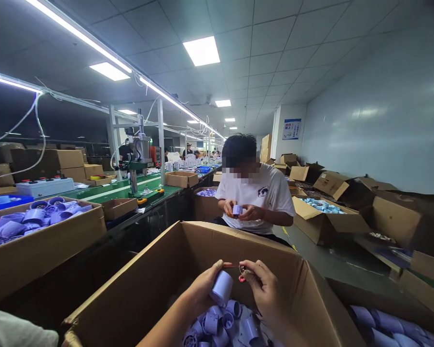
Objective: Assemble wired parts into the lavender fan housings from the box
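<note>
carton (144,284) under left hand (205,287) holding cup (223,288), right hand (266,288) pinching red piece (242,278); green bench (169,192) beyond

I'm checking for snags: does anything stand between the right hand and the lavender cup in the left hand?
Only a thin reddish strand shows in the gap between the right hand, pinching a small red part, and the lavender cup in the left hand. Nothing else visible blocks it.
</note>
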`<action>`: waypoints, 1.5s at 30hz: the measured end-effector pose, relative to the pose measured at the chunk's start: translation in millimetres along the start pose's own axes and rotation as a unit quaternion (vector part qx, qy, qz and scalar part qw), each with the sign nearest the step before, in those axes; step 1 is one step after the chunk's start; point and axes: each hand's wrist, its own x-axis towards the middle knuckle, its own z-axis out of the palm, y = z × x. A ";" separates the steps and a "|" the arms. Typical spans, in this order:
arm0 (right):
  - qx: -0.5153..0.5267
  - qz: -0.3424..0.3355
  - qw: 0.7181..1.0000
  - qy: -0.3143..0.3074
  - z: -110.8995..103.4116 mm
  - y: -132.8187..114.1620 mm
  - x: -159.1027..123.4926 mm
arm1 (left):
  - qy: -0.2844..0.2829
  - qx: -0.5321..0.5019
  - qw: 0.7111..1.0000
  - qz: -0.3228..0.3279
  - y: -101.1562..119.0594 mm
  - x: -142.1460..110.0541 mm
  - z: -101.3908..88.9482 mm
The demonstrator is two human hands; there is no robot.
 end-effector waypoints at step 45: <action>-0.118 -0.211 0.967 0.085 -15.4 -26.3 -16.7 | 0.012 0.391 0.795 0.464 15.2 -20.4 3.0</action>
